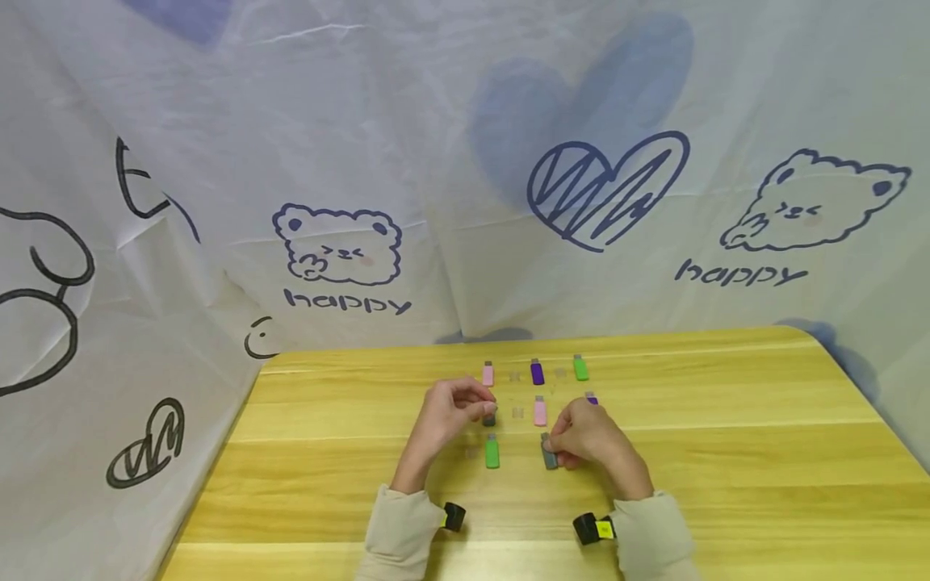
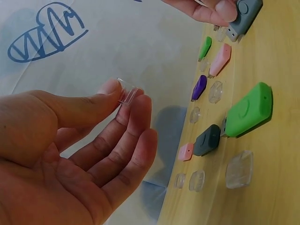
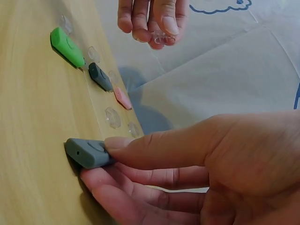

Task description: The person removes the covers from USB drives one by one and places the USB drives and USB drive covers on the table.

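Observation:
Between thumb and fingertips, my left hand (image 1: 452,407) pinches a small clear plastic cap (image 2: 127,92), raised above the table. My right hand (image 1: 592,436) grips a grey USB stick (image 3: 88,153) by thumb and fingers, low over the wood. In the left wrist view, the metal plug of that stick is bare. A green USB stick (image 1: 492,453) lies between the two hands, nearer me. Under the left fingers in the head view is a dark grey USB stick (image 2: 206,140). A pink USB stick (image 1: 540,411) lies just beyond the right hand, which partly hides a purple one (image 1: 592,399).
Along the back lie another pink stick (image 1: 488,374), a purple stick (image 1: 537,373) and a green stick (image 1: 580,369). Several clear caps, one by the left of the near green stick (image 2: 239,169), lie beside the sticks. A printed cloth (image 1: 465,202) hangs behind the wooden table (image 1: 763,452).

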The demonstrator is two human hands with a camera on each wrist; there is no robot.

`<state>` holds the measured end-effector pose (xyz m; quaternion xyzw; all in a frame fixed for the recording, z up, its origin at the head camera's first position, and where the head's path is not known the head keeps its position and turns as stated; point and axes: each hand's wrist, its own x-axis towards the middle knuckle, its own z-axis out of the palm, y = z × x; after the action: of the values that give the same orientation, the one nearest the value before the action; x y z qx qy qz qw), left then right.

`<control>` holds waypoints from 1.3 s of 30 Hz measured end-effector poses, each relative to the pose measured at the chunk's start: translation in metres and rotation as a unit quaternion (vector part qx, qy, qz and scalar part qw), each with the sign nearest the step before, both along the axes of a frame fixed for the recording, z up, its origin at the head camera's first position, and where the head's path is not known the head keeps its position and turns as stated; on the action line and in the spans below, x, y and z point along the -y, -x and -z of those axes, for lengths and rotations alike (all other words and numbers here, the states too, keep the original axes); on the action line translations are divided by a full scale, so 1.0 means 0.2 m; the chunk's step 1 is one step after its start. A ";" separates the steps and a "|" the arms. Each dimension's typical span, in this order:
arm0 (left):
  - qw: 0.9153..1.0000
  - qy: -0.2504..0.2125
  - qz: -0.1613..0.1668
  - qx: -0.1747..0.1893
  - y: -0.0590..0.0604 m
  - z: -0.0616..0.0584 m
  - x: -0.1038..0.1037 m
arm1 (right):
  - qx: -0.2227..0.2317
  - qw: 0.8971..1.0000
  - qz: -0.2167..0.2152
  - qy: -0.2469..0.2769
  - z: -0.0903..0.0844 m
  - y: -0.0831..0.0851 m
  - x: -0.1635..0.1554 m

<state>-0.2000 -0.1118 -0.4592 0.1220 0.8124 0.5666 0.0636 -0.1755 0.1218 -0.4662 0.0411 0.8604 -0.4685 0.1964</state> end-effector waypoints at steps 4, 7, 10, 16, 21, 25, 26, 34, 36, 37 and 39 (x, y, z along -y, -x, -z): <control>1.000 0.007 0.004 -0.006 0.00 0.01 -0.02 | 0.000 1.000 0.000 -0.016 0.00 -0.01 0.00; 1.000 0.022 0.010 -0.011 -0.01 0.01 -0.04 | 0.000 1.000 -0.004 -0.023 0.00 -0.01 0.00; 0.998 0.053 0.017 -0.014 -0.02 0.01 -0.07 | -0.002 1.000 0.001 -0.015 -0.01 -0.01 -0.01; 0.991 0.120 0.041 -0.034 -0.04 0.02 -0.15 | -0.025 0.999 0.013 0.019 -0.06 0.00 -0.10; 0.976 0.194 0.060 -0.074 -0.06 0.05 -0.22 | -0.033 0.999 0.010 0.030 -0.10 0.01 -0.20; 0.958 0.255 0.062 -0.114 -0.08 0.07 -0.25 | -0.042 0.998 0.009 0.039 -0.09 0.01 -0.26; 0.955 0.264 0.062 -0.120 -0.09 0.07 -0.25 | -0.043 0.998 0.010 0.040 -0.09 0.01 -0.27; 0.953 0.277 0.052 -0.113 -0.11 0.10 -0.27 | -0.045 0.997 0.022 0.050 -0.09 0.02 -0.37; 0.951 0.282 0.050 -0.114 -0.11 0.11 -0.27 | -0.043 0.997 0.026 0.050 -0.09 0.02 -0.39; 0.950 0.285 0.049 -0.115 -0.11 0.11 -0.27 | -0.043 0.998 0.025 0.050 -0.09 0.02 -0.39; 0.947 0.292 0.046 -0.124 -0.11 0.11 -0.28 | -0.042 0.998 0.024 0.050 -0.08 0.02 -0.40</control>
<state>-0.1775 -0.0563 -0.4820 0.2043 0.9374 0.2814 0.0215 -0.1796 0.2025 -0.4495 0.0320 0.8422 -0.5167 0.1504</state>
